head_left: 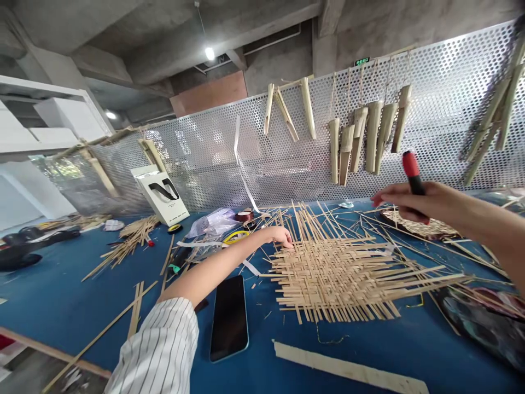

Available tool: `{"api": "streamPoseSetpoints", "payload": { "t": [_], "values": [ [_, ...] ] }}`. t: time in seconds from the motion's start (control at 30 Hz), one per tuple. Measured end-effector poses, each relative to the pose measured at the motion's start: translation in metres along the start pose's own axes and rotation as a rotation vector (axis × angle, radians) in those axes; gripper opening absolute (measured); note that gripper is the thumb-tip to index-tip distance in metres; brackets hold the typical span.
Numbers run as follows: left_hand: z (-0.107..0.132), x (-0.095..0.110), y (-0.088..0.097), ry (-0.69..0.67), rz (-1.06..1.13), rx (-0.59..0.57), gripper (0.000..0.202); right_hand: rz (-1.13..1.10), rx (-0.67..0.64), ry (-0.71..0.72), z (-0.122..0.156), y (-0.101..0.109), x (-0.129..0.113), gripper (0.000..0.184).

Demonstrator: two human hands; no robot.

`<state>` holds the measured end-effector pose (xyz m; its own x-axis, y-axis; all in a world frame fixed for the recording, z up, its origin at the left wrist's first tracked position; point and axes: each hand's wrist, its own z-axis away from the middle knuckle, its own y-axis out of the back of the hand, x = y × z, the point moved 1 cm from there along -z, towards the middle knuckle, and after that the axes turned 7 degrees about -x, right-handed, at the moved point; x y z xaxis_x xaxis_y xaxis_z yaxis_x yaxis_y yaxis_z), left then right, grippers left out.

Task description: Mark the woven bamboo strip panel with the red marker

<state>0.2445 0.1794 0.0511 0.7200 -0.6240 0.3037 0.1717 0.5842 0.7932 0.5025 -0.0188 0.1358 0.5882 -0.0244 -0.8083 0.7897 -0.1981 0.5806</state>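
Note:
A partly woven mat of pale bamboo strips (332, 273) lies flat on the blue tabletop, its loose strip ends sticking out on all sides. At its upper left edge, my left hand (282, 236) is closed with the fingertips down on the weave; the exact strip between them is hidden. Raised above the mat's far right side, my right hand (424, 203) is wrapped around a tool with a red and black handle (413, 172). The handle points up; its working end cannot be made out.
A phone (229, 318) and a flat bamboo slat (348, 368) lie near the front. Yellow tape (235, 237), a plastic bag (215, 222) and a white box (159, 194) stand left. Bamboo pieces (373, 137) hang on the perforated metal screen (205, 148).

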Motion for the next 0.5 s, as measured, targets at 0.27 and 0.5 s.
{"api": "streamPoseSetpoints", "payload": {
  "t": [0.27,0.5],
  "values": [
    [0.02,0.002,0.035,-0.043,0.009,0.202,0.016,0.545,0.269,-0.009,-0.027,-0.013,0.028,0.027],
    [0.032,0.011,0.051,-0.067,-0.046,0.39,0.015,0.512,-0.081,-0.059,-0.063,-0.036,0.028,0.048]
  ]
}}
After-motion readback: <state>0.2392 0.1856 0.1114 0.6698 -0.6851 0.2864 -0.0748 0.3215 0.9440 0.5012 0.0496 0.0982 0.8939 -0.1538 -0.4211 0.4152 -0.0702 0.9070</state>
